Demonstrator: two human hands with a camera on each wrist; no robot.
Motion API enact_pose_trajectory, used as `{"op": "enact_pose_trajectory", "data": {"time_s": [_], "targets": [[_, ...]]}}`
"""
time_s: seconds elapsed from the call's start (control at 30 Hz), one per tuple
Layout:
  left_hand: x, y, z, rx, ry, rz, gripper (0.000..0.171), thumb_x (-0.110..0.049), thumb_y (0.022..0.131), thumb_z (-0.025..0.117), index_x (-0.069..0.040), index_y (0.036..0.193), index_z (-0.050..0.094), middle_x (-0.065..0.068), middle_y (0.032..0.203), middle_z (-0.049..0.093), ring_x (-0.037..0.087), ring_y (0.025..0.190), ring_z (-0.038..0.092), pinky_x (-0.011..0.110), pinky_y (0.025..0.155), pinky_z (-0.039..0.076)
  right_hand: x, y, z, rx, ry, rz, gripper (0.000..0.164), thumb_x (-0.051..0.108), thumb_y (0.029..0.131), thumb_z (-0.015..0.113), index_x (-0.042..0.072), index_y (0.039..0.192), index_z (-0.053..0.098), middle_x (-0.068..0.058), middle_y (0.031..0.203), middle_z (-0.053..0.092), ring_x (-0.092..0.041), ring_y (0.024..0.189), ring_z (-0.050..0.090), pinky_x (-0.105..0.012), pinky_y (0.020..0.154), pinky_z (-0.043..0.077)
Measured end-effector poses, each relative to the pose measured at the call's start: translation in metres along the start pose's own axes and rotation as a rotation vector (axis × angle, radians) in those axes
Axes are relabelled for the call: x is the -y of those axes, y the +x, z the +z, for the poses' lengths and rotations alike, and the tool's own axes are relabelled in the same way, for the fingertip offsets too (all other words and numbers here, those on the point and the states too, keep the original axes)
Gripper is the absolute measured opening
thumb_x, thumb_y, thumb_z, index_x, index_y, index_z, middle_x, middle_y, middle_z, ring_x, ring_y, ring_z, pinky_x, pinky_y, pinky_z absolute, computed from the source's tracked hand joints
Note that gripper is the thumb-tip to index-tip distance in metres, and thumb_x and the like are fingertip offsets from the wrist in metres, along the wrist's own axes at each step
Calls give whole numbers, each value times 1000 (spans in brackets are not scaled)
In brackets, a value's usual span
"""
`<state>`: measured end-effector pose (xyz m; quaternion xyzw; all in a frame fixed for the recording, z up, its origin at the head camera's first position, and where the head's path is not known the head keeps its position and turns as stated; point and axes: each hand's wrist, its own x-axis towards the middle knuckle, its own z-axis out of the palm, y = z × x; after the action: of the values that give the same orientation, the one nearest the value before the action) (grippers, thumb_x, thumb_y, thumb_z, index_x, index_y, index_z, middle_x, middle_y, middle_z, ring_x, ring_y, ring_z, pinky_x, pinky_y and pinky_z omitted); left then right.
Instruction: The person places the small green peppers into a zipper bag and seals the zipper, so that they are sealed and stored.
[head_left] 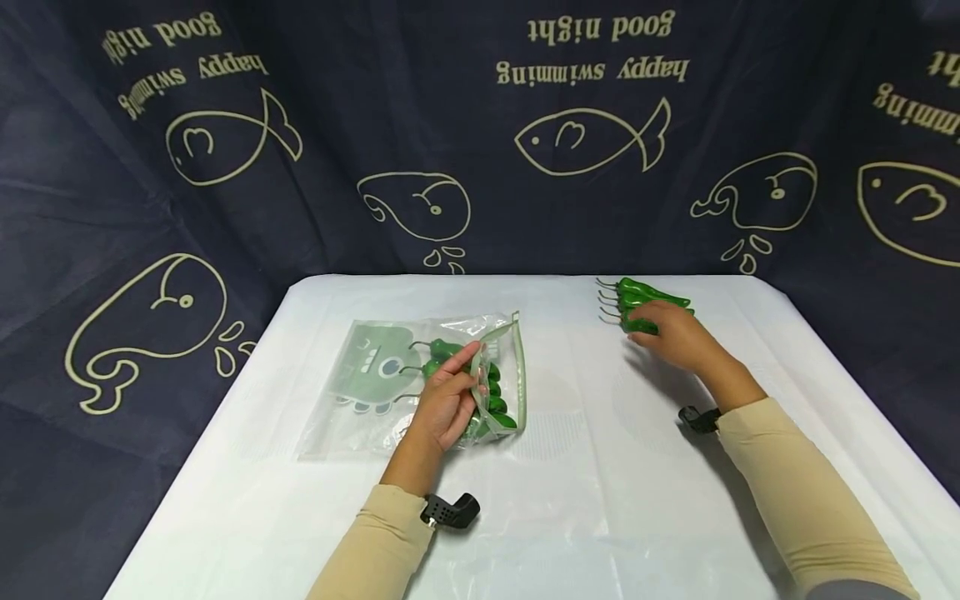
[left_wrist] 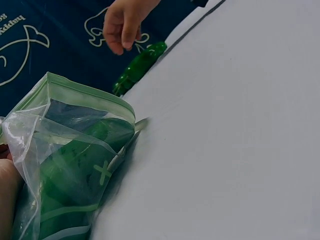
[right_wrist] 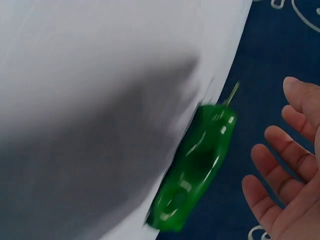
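The clear plastic bag [head_left: 360, 425], with a green zip edge and a green printed cartoon creature, lies on the white-covered surface [head_left: 562, 500]. Its mouth gapes on its right side. Inside are several glossy dark-green, long-stemmed peppers [head_left: 442, 350], their thin stems toward the bag's closed left end and their bodies near the mouth. Plastic folds, glare and the person's left hand [head_left: 444, 404] cover parts of them, so their number cannot be made out. In the left wrist view they blur into a green mass behind the plastic.

The left hand's grip pinches the bag at its mouth, lifting the green-edged rim; which fingers lie inside the plastic is hard to tell, and the left wrist view cuts most of the hand off.

To the right of the bag and farther from the person, a row of loose green peppers [head_left: 637, 292] lies near the surface's far edge, stems toward the bag. The right hand [head_left: 671, 333] is at this row, well apart from the bag, and hides part of it in the head view. Its grip is spread, fingers loosely bent and parted; the right wrist view shows a gap between them and the nearest pepper, which blocks those behind.
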<state>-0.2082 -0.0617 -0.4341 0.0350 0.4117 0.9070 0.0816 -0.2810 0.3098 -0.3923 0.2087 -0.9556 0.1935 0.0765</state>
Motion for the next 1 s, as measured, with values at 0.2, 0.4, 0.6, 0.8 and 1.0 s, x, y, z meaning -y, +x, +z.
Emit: {"op": "enact_pose_trajectory", "data": {"time_s": [0.2, 0.4, 0.6, 0.8, 1.0], "targets": [[1, 0, 0, -4, -1, -1, 60, 20, 87, 40, 6, 145, 44, 10, 145, 43, 13, 90, 52, 21, 68, 47, -25, -6, -4, -10, -19, 58, 37, 12, 89, 73, -6, 120, 63, -30, 126, 55, -49, 120, 48, -63, 101, 36], [1, 0, 0, 0, 1, -3, 60, 20, 86, 40, 6, 145, 43, 10, 146, 42, 13, 90, 51, 21, 68, 47, -39, -9, -6, -8, -26, 60, 37, 9, 87, 73, -8, 119, 62, -33, 125, 53, -51, 120, 46, -63, 103, 33], [0, 0, -1, 6, 9, -4, 59, 19, 87, 40, 6, 145, 44, 11, 147, 41, 13, 91, 52, 21, 68, 47, -48, -8, -6, 38, -24, 116, 40, 11, 89, 71, -7, 123, 60, -33, 132, 48, -51, 126, 40, -63, 107, 29], [0, 0, -2, 4, 5, -1, 60, 20, 87, 39, 6, 145, 44, 12, 149, 40, 13, 90, 52, 21, 69, 46, -56, -7, -2, 69, -14, 110, 40, 12, 90, 71, -8, 123, 60, -33, 132, 49, -52, 126, 41, -63, 106, 30], [1, 0, -2, 13, 9, -4, 59, 19, 88, 39, 5, 145, 44, 12, 148, 40, 12, 91, 51, 21, 69, 47, -61, -6, 0, 94, -23, 128, 41, 13, 90, 71, -8, 123, 59, -35, 132, 48, -52, 126, 40, -63, 107, 29]]}}
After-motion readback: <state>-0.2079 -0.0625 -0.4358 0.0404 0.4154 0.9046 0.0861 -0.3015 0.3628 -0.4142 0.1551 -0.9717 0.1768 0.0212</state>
